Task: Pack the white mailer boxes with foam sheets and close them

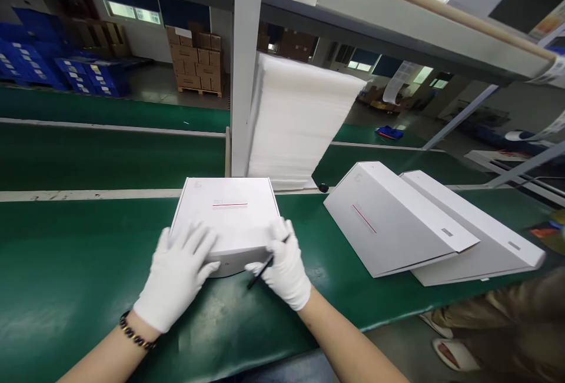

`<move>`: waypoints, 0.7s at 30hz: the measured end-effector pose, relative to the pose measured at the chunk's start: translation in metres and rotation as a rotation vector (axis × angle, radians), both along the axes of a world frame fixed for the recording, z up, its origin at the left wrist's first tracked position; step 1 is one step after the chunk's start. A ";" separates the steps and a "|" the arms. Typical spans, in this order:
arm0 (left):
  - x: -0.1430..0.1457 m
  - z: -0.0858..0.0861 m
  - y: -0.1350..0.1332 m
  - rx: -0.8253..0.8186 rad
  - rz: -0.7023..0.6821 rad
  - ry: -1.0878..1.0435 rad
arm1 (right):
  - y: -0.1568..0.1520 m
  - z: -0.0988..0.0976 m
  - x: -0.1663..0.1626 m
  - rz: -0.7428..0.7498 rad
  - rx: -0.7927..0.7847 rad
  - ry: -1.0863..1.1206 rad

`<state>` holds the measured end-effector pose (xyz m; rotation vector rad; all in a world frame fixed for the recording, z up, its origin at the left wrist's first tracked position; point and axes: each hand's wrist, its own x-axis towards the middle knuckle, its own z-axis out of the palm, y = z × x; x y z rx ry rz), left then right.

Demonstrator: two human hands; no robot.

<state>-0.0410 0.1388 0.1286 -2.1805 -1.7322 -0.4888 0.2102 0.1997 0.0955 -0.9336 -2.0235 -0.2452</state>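
Note:
A closed white box [241,221] with a thin red line on its lid rests in front of me on the green work surface. My gloved left hand [176,268] lies over the lid's front left corner, its fingers spread and slightly blurred. At the front right corner, my gloved right hand [285,268] is closed around a slim black pen [261,273], whose lower end points down toward the surface. That hand's fingers touch or nearly touch the box edge; blur hides which. A slightly bowed front flap shows between the hands.
Two more white boxes, a nearer one [392,224] and a farther one [468,224], lean together at right. Behind my box rise a metal post [245,77] and a stack of white foam sheets [300,118]. A person's legs and feet [457,353] show at lower right.

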 end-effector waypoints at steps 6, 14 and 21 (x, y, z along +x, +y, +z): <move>0.025 0.017 0.029 -0.058 -0.076 0.124 | 0.013 0.030 -0.060 0.086 -0.048 -0.308; -0.027 -0.002 -0.008 0.000 0.178 -0.029 | 0.009 -0.001 0.002 0.056 -0.023 0.067; -0.080 -0.027 -0.005 -0.630 0.202 -0.394 | 0.012 -0.031 0.044 -0.069 -0.725 -0.130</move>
